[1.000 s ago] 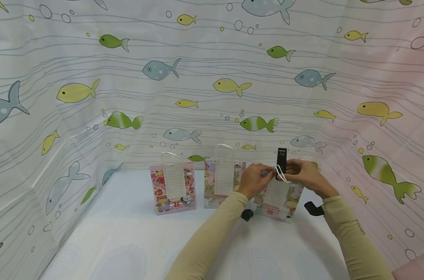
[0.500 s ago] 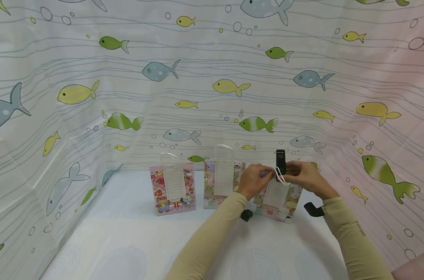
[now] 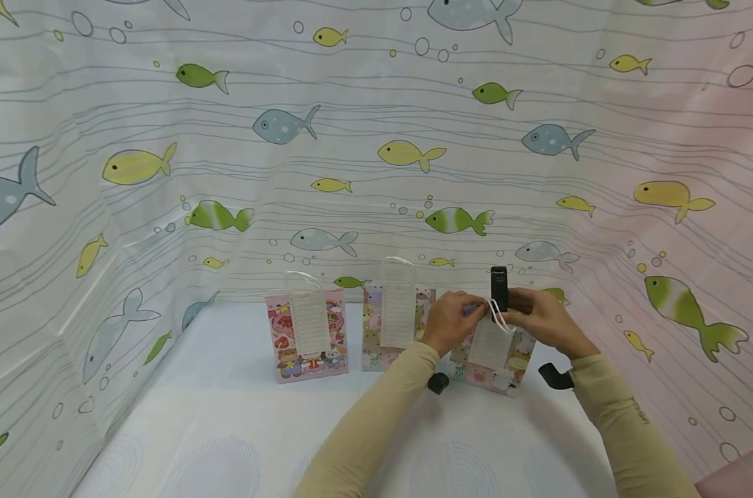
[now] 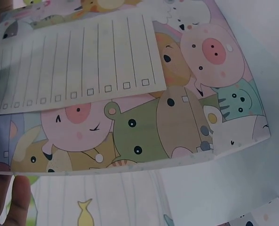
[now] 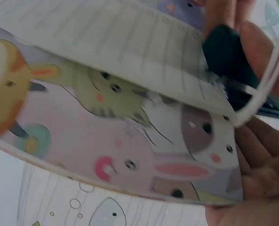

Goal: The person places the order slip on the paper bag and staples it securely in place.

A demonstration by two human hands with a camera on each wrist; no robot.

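Note:
My right hand [image 3: 547,319] grips a black stapler [image 3: 498,287] standing upright at the top of the right-hand paper bag [image 3: 480,377]. In the right wrist view the stapler [image 5: 226,52] shows dark teal, with its metal end over the lined card [image 5: 144,44] on the bag. My right thumb lies on it, and other fingers [image 5: 266,165] are beyond the bag's edge. My left hand [image 3: 451,318] pinches at the bag's upper left corner. A white cord handle [image 3: 499,315] hangs between the hands. In the left wrist view, the card [image 4: 83,61] lies across the animal print.
To the left stand a pink printed bag [image 3: 289,366] and a middle animal-print bag [image 3: 373,356], each with a lined card and raised white handles. Fish-patterned sheeting [image 3: 376,90] encloses the white table [image 3: 227,415] at the back and sides.
The stapler's top has lowered slightly between the first and second frames, with my right hand moving little. My left hand stays in place at the bag. The other bags have not moved.

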